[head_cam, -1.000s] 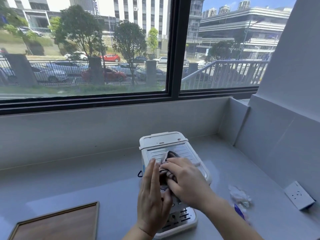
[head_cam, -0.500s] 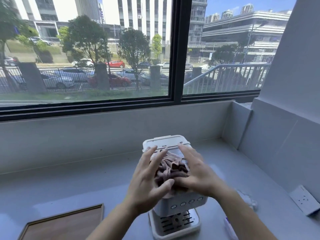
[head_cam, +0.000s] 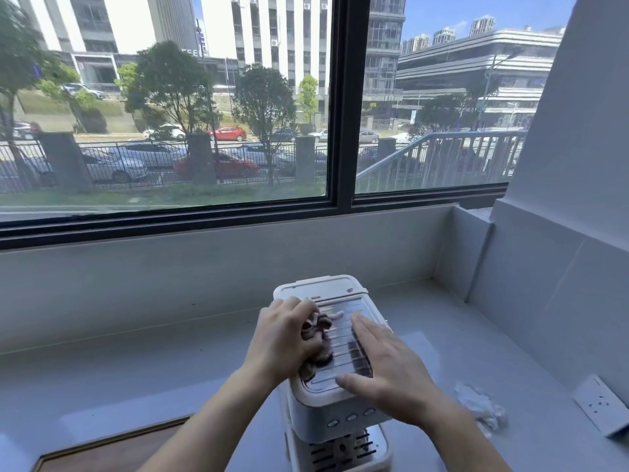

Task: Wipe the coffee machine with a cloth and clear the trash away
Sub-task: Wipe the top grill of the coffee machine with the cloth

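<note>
Coffee machine: I count one white boxy plastic coffee machine (head_cam: 335, 403) on the pale grey counter (head_cam: 136, 362).
Cloth: one crumpled brownish-pink cloth (head_cam: 316, 338) on its ribbed top.
Left hand (head_cam: 286, 338): closed on the cloth.
Right hand (head_cam: 384, 366): flat, fingers spread, on the top's right side.
Trash: one crumpled white wrapper (head_cam: 481, 405) on the counter, right of the machine.
Tray: one dark wooden tray (head_cam: 112, 451), contents not visible.
Socket: one white wall socket (head_cam: 602, 405).

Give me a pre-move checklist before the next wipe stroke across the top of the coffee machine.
1. Cloth gripped by left hand: ok.
2. Cloth touching the coffee machine top: ok.
3. Right hand flat on top, steadying: ok.
4. Right hand out of the stroke's path: not ok.
5. Trash cleared from counter: not ok.
6. Top wiped clean: cannot tell.
</note>
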Available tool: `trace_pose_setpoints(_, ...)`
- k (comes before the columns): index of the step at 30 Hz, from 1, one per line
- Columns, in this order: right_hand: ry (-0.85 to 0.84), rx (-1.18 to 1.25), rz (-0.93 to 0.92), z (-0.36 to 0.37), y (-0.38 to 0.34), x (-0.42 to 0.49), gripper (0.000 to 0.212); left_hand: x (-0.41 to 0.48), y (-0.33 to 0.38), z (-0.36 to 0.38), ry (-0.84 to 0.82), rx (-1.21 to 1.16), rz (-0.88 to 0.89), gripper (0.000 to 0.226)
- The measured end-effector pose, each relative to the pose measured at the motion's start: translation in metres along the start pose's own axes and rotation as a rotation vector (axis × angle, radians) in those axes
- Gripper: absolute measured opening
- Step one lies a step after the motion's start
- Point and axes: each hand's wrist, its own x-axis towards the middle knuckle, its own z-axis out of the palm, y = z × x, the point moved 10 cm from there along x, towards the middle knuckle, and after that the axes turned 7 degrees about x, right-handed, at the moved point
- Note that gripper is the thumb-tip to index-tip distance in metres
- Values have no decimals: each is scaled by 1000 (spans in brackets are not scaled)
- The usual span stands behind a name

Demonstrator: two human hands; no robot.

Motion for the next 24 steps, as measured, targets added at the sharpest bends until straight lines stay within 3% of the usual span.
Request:
trace_pose_setpoints(3,49,-152,38,8,-3,6,78,28,-4,8,-43,181,-26,34)
trace_pose_setpoints(6,78,-241,76,16,-4,12,82,55,-7,19,-91,284,-55,32)
trace_pose_setpoints(12,103,-250,74,16,-2,11,96,70,-16,30,-131,214,-9,29)
trace_pose_setpoints(18,142,-236,82,12,-3,10,96,68,-64,12,-65,318,-199,22)
trace_pose_setpoints(21,142,-237,79,12,-4,10,94,86,-33,24,-128,398,-70,24)
trace_pose_setpoints(24,141,-244,67,11,-3,8,86,85,2,38,-183,225,65,28)
